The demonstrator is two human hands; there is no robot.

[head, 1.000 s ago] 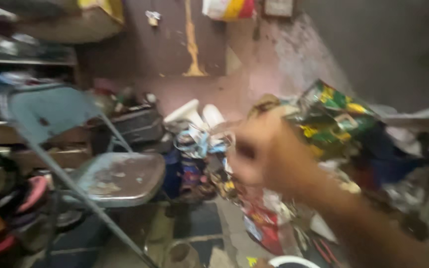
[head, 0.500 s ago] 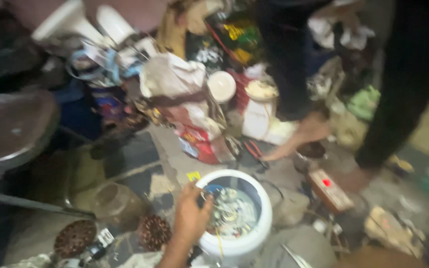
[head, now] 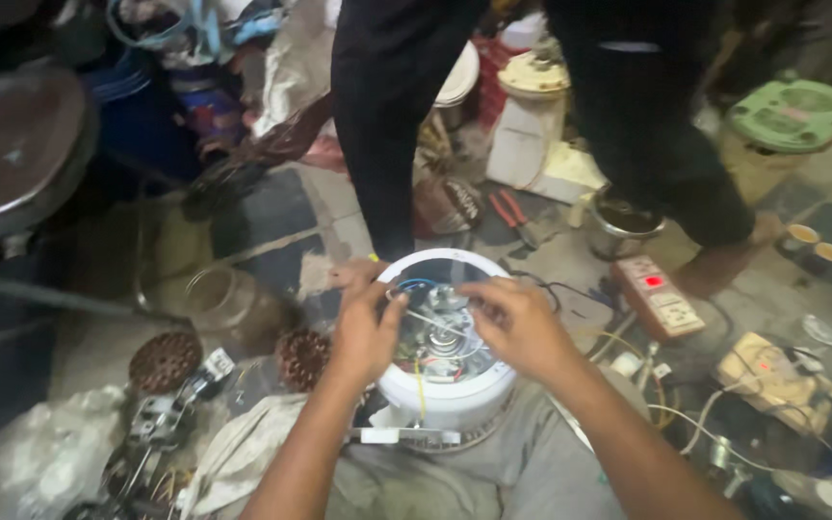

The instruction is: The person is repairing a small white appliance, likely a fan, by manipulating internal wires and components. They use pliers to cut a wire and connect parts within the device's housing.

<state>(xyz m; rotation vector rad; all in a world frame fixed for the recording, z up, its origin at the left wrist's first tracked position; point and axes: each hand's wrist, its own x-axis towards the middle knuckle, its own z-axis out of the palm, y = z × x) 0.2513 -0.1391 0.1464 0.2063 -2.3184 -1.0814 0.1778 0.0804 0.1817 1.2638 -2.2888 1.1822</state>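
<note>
A white round appliance housing [head: 445, 385] sits open-topped on the floor between the person's knees, and inside it lie a metal motor part, a blue wire and a yellow wire running down its wall. The left hand [head: 366, 332] curls over the near-left rim with fingers bent inward onto the metal piece; the right hand [head: 517, 323] comes in from the right rim, fingertips pinched on something small at the centre, though I cannot tell what. Beside the housing on the left, a clear glass jar [head: 228, 303] lies tipped over. Behind, a steel pot [head: 626, 229] stands near red-handled pliers [head: 512, 214], and a white power strip [head: 659, 297] with a lit red switch lies to the right. Another person in black trousers [head: 387, 116] stands just beyond.

Half a second ago only the left hand was at the rim; now both are in, and the view has closed in over the housing.
</note>
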